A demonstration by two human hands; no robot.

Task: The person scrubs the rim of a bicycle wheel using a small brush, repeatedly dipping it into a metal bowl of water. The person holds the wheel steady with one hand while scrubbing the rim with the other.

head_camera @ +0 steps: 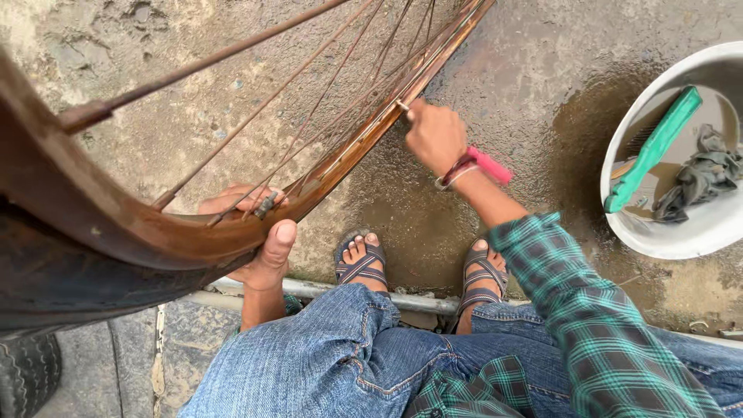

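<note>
**Rusty rim half worked, far stretch under my right hand**

I sit with the rusty wheel rim (232, 224) tilted in front of my knees; everything else I place by it. My left hand (259, 232) is wrapped around the rim's near edge, thumb pressed up on the inner face and fingers curled behind, close to the valve stub (265, 204). My right hand (435, 135) is closed in a pinch on a small tool or spoke nipple (402, 105) against the rim further along, up and to the right; I cannot tell exactly what the fingertips clamp. A pink handle (489, 166) sticks out behind that wrist.

The rim is bare, its brown rust visible all along the inner channel, and the thin spokes (309, 116) are in place. A dark tyre (31, 368) lies below the rim's left end. I judge the job midway: tyre off, rust not yet gone.

Well to the right of the rim sits a white basin (681, 232) with murky water, a green brush (654, 147) and a grey rag (700, 174). The concrete (503, 70) between basin and rim is wet.
</note>
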